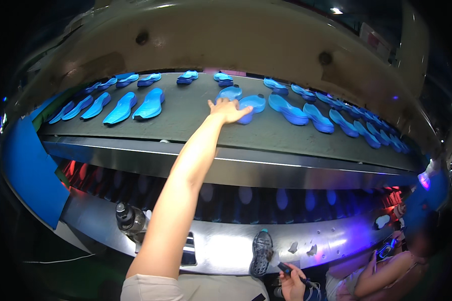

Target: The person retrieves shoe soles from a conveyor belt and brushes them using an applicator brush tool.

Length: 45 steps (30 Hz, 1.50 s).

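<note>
My left arm stretches out over the grey conveyor belt (186,118). At its end my left hand (226,110), fingers spread, rests over two blue shoe soles; one sole (230,92) is beyond the fingers, the other sole (254,103) under the thumb side. Whether the hand presses on them is hard to tell. Low in the picture, my right hand (292,285) is closed round the dark handle of a brush (285,268). The tip of the brush is beside a black openwork shoe sole (260,253) lying on the metal ledge.
Blue soles (150,104) lie in two rows along the belt. Below it, a slot (246,198) shows more soles under red and violet light. A dark bottle (129,218) and a phone (189,251) stand by my left forearm. Another person (386,273) works at right.
</note>
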Each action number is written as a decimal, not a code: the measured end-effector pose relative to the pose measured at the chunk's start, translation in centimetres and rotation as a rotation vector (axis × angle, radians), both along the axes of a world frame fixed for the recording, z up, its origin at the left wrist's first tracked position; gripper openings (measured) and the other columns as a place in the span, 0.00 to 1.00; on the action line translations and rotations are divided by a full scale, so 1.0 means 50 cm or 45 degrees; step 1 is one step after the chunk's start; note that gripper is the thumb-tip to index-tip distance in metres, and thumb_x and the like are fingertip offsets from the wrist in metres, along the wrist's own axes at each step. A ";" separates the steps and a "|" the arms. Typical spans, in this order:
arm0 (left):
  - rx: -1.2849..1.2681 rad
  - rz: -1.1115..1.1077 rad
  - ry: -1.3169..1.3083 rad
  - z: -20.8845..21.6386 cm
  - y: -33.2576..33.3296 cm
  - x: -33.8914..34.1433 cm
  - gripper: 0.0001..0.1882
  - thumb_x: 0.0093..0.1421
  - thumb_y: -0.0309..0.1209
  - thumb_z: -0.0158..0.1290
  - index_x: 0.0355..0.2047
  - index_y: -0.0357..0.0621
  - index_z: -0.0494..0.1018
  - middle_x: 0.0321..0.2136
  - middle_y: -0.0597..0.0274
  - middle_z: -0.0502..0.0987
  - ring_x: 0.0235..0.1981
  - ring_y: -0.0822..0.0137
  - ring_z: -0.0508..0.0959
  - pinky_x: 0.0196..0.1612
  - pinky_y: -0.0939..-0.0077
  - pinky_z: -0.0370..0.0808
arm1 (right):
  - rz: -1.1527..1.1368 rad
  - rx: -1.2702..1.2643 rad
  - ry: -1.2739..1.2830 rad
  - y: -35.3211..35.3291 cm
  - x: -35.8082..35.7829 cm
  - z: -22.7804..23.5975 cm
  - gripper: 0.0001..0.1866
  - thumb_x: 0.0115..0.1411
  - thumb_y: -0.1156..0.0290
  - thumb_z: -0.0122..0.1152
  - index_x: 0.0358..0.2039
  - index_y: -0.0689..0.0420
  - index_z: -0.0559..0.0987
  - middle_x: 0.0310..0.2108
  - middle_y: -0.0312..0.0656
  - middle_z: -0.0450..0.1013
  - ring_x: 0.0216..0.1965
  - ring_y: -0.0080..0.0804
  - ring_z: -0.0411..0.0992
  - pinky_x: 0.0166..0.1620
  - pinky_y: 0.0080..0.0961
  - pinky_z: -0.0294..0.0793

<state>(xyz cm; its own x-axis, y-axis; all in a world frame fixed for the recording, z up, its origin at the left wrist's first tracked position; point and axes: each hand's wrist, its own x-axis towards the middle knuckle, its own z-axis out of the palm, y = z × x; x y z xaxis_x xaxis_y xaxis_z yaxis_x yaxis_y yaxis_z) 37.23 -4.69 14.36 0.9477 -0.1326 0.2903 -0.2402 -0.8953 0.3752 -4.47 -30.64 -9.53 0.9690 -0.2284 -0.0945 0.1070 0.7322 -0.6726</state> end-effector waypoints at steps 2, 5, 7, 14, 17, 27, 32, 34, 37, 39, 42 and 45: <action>0.030 -0.271 -0.024 0.004 -0.015 -0.009 0.35 0.51 0.63 0.40 0.46 0.47 0.69 0.50 0.42 0.64 0.55 0.49 0.59 0.57 0.57 0.54 | 0.055 0.067 -0.011 0.000 -0.020 0.008 0.10 0.56 0.79 0.49 0.40 0.62 0.72 0.41 0.48 0.70 0.41 0.37 0.69 0.38 0.29 0.71; -0.364 -0.554 -0.358 -0.029 -0.018 0.010 0.24 0.57 0.48 0.43 0.43 0.42 0.70 0.44 0.43 0.70 0.47 0.49 0.69 0.51 0.63 0.64 | 0.073 0.048 0.003 0.003 -0.007 0.009 0.11 0.57 0.79 0.48 0.41 0.64 0.72 0.39 0.47 0.71 0.39 0.35 0.70 0.39 0.28 0.71; -0.229 -0.321 -0.405 -0.048 -0.002 -0.019 0.21 0.56 0.45 0.46 0.41 0.41 0.71 0.40 0.46 0.73 0.43 0.50 0.72 0.47 0.60 0.67 | -0.053 0.087 0.052 -0.001 0.014 -0.017 0.12 0.57 0.76 0.50 0.42 0.64 0.70 0.37 0.50 0.70 0.31 0.35 0.71 0.35 0.25 0.72; -0.247 -0.175 -0.604 -0.009 -0.018 -0.240 0.17 0.50 0.42 0.53 0.19 0.38 0.74 0.26 0.53 0.76 0.32 0.55 0.75 0.37 0.66 0.70 | -0.166 -0.107 0.102 0.013 0.030 0.045 0.11 0.52 0.80 0.53 0.38 0.61 0.72 0.35 0.43 0.71 0.31 0.29 0.70 0.33 0.20 0.71; -1.335 -0.082 -1.088 -0.124 0.026 -0.319 0.11 0.56 0.34 0.50 0.28 0.37 0.72 0.34 0.57 0.73 0.35 0.68 0.72 0.40 0.75 0.68 | -0.144 -0.198 0.035 0.007 0.022 0.028 0.12 0.52 0.80 0.52 0.39 0.60 0.73 0.37 0.44 0.72 0.38 0.33 0.71 0.39 0.25 0.70; -2.840 -1.020 1.109 -0.360 0.102 -0.661 0.47 0.47 0.55 0.51 0.58 0.37 0.48 0.47 0.41 0.65 0.47 0.46 0.69 0.50 0.40 0.62 | 0.022 -0.114 -0.168 0.054 0.057 0.093 0.10 0.50 0.82 0.53 0.35 0.66 0.74 0.36 0.49 0.72 0.40 0.37 0.71 0.48 0.29 0.68; -2.532 -0.668 1.438 -0.502 0.024 -0.713 0.53 0.45 0.73 0.32 0.55 0.37 0.54 0.47 0.45 0.65 0.49 0.51 0.66 0.54 0.51 0.61 | 0.237 -0.242 -0.019 0.105 0.067 0.093 0.11 0.49 0.83 0.53 0.35 0.68 0.74 0.36 0.50 0.73 0.39 0.33 0.71 0.47 0.25 0.68; -2.633 -0.682 1.504 -0.476 0.003 -0.736 0.52 0.45 0.73 0.28 0.54 0.38 0.55 0.47 0.45 0.66 0.48 0.51 0.67 0.53 0.51 0.61 | 0.270 -0.369 0.013 0.125 0.082 0.082 0.11 0.49 0.83 0.54 0.35 0.68 0.74 0.35 0.49 0.73 0.36 0.30 0.72 0.45 0.23 0.69; -2.736 -0.591 1.521 -0.476 -0.029 -0.755 0.53 0.44 0.74 0.17 0.53 0.41 0.58 0.44 0.46 0.68 0.46 0.51 0.68 0.50 0.49 0.63 | 0.171 -0.838 0.012 0.161 0.123 0.115 0.09 0.48 0.79 0.59 0.32 0.66 0.76 0.30 0.42 0.75 0.30 0.23 0.72 0.36 0.16 0.70; -2.779 -0.653 1.520 -0.478 -0.025 -0.765 0.50 0.48 0.72 0.17 0.52 0.41 0.59 0.42 0.47 0.69 0.45 0.53 0.69 0.50 0.52 0.64 | 0.170 -0.935 0.009 0.178 0.125 0.125 0.08 0.47 0.80 0.60 0.31 0.66 0.78 0.28 0.41 0.75 0.28 0.21 0.71 0.34 0.15 0.70; -2.703 -0.010 1.163 -0.456 -0.049 -0.762 0.44 0.54 0.66 0.16 0.51 0.42 0.60 0.43 0.51 0.69 0.45 0.57 0.70 0.51 0.60 0.65 | 0.149 -1.383 -0.423 0.221 0.105 0.122 0.07 0.46 0.78 0.60 0.29 0.61 0.78 0.27 0.42 0.75 0.28 0.29 0.73 0.34 0.23 0.71; -2.601 0.041 0.998 -0.475 -0.015 -0.746 0.45 0.53 0.67 0.17 0.49 0.41 0.61 0.41 0.51 0.70 0.43 0.57 0.71 0.49 0.60 0.67 | 0.157 -1.737 -0.702 0.248 0.060 0.144 0.09 0.41 0.78 0.62 0.27 0.61 0.78 0.28 0.46 0.75 0.30 0.35 0.74 0.36 0.24 0.71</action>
